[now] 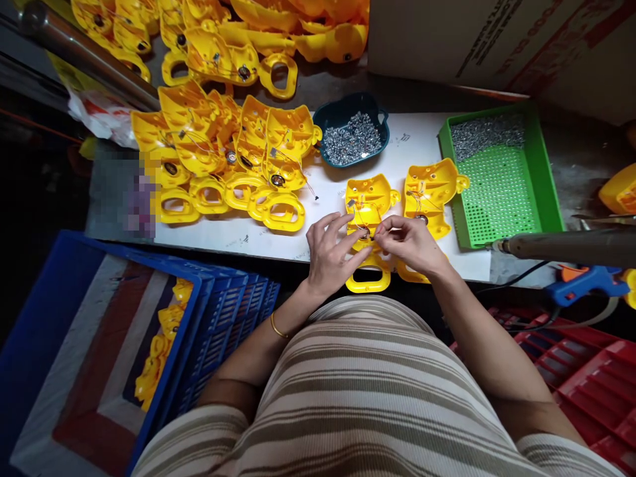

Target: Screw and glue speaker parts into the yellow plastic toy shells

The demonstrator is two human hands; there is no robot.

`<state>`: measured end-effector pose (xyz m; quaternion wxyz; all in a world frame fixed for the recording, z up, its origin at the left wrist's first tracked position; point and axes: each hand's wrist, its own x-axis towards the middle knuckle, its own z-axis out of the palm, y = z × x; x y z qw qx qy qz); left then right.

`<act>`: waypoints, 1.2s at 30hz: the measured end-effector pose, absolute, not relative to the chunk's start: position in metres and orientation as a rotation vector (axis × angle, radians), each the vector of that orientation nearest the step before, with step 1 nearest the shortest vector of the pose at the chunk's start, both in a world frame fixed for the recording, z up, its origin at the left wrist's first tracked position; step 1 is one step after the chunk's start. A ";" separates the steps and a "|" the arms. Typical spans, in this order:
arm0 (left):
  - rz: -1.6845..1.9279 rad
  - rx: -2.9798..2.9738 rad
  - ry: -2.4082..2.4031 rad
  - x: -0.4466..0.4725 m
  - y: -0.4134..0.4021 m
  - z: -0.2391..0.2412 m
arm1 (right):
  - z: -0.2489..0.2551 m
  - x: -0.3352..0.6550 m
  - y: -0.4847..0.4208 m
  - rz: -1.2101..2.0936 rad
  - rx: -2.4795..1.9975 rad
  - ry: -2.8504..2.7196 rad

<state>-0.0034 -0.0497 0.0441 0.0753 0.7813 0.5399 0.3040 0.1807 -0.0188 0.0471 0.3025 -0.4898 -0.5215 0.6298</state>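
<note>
A yellow plastic toy shell (368,199) lies on the white bench top (422,142) right in front of me, with thin wires and a small round part inside it. My left hand (328,255) rests on its lower left, fingers curled, fingertips at the round part. My right hand (410,242) pinches something small at the same spot, which I cannot make out. A second yellow shell (431,189) lies just to the right, partly under my right hand.
A heap of yellow shells (223,159) covers the left and back. A dark teal bowl of screws (352,132) and a green tray of screws (501,175) stand behind. A power screwdriver (566,246) and blue glue gun (586,283) are right. Blue crate (199,318) left, red crate (586,377) right.
</note>
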 end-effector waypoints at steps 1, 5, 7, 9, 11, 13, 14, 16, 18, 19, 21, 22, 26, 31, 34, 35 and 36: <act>0.918 2.289 1.667 -0.005 -0.052 0.042 | 0.046 0.184 -0.019 1.664 -1.290 -1.368; 0.878 2.065 1.831 -0.011 -0.064 0.033 | 0.041 0.194 -0.020 1.512 -1.290 -1.572; 0.774 2.021 1.874 -0.011 -0.070 0.029 | 0.038 0.194 -0.023 1.396 -1.336 -1.735; 0.643 2.021 1.891 -0.009 -0.074 0.026 | 0.037 0.192 -0.025 1.295 -1.379 -1.883; 0.521 2.042 1.884 -0.007 -0.076 0.026 | 0.037 0.189 -0.027 1.227 -1.411 -1.997; 0.421 2.066 1.866 -0.005 -0.077 0.027 | 0.038 0.185 -0.028 1.162 -1.457 -2.082; 0.389 2.076 1.857 -0.005 -0.077 0.027 | 0.039 0.184 -0.029 1.127 -1.490 -2.119; 0.366 2.086 1.839 -0.004 -0.077 0.028 | 0.041 0.182 -0.030 1.055 -1.555 -2.185; 0.370 2.088 1.823 -0.005 -0.077 0.028 | 0.042 0.180 -0.031 1.000 -1.608 -2.235; 0.371 2.088 1.818 -0.005 -0.077 0.027 | 0.043 0.180 -0.031 0.982 -1.622 -2.247; 0.378 2.079 1.827 -0.005 -0.077 0.027 | 0.045 0.180 -0.032 0.971 -1.620 -2.244; 0.397 2.073 1.843 -0.006 -0.077 0.028 | 0.046 0.180 -0.032 0.982 -1.603 -2.227; 0.545 2.122 1.862 -0.007 -0.077 0.031 | 0.045 0.183 -0.032 1.076 -1.509 -2.102; 0.614 2.158 1.828 -0.007 -0.075 0.031 | 0.043 0.185 -0.035 1.044 -1.635 -2.018; 0.632 2.165 1.820 -0.007 -0.075 0.029 | 0.045 0.184 -0.037 0.873 -1.746 -2.045; 0.632 2.172 1.814 -0.007 -0.076 0.028 | 0.046 0.183 -0.038 0.811 -1.779 -2.052; 0.631 2.176 1.809 -0.007 -0.076 0.027 | 0.046 0.182 -0.038 0.763 -1.810 -2.057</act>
